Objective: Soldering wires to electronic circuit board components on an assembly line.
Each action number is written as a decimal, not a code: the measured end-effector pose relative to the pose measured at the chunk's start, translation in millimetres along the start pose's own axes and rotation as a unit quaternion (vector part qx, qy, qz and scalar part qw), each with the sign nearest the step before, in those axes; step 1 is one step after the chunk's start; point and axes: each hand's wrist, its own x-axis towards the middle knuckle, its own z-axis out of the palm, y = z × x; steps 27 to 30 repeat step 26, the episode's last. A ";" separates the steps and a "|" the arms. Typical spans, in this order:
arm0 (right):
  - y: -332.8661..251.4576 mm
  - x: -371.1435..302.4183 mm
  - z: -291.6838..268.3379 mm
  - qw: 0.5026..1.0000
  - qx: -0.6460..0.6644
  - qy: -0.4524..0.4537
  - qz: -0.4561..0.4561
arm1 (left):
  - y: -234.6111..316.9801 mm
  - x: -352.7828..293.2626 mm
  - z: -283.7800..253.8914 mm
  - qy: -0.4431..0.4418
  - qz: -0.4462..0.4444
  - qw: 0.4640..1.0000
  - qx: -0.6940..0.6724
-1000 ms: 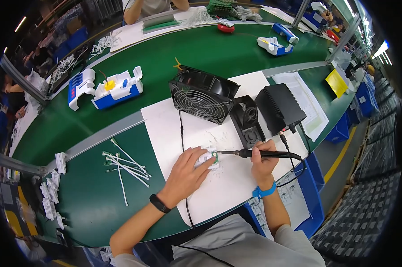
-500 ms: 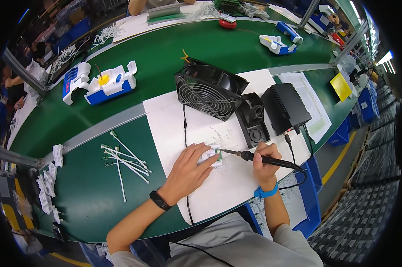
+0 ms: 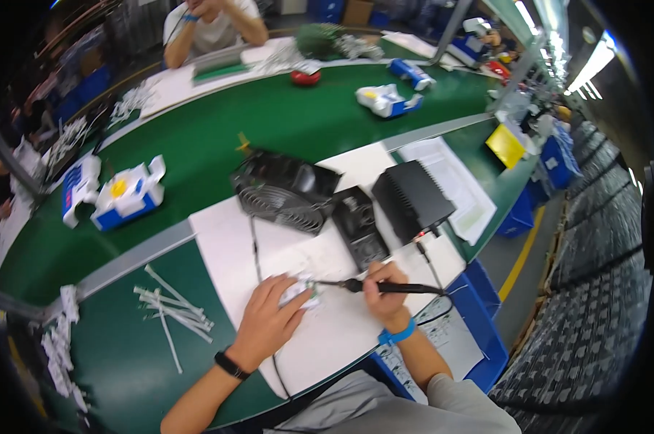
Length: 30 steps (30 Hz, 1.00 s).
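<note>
My left hand (image 3: 270,318) holds down a small white plastic part with a bit of green circuit board (image 3: 306,291) on a white sheet (image 3: 319,354). In my right hand (image 3: 387,293) is a black soldering iron (image 3: 417,288), gripped like a pen and pointing left. Its tip is by the right edge of the white part; blur hides whether they touch. Behind my hands stand a black fan with a round wire guard (image 3: 283,192), a black iron stand (image 3: 359,231) and a ribbed black box (image 3: 414,199) with a cord plugged into it.
Several white cable pieces (image 3: 173,311) lie left on the green table (image 3: 117,347), with white parts (image 3: 62,347) at its edge. Open blue-and-white housings (image 3: 128,195) sit on the green belt (image 3: 196,145). Blue bins (image 3: 479,311) stand right. Across, a person (image 3: 214,29) sits.
The view has swung, so the bench appears shifted left and lower, and more of the person across shows. Both hands keep their holds on the white part and the soldering iron.
</note>
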 end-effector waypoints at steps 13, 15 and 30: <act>-13.8 4.4 3.9 0.993 0.064 0.090 0.042 | 4.7 4.0 -5.7 -0.002 -0.034 0.999 -0.009; -9.4 4.2 4.2 0.993 0.074 0.073 0.048 | 0.3 4.3 -5.0 0.000 -0.025 1.000 -0.003; -2.7 -0.1 4.7 0.995 0.096 0.018 -0.007 | -2.1 5.4 -11.5 -0.045 -0.020 0.999 0.020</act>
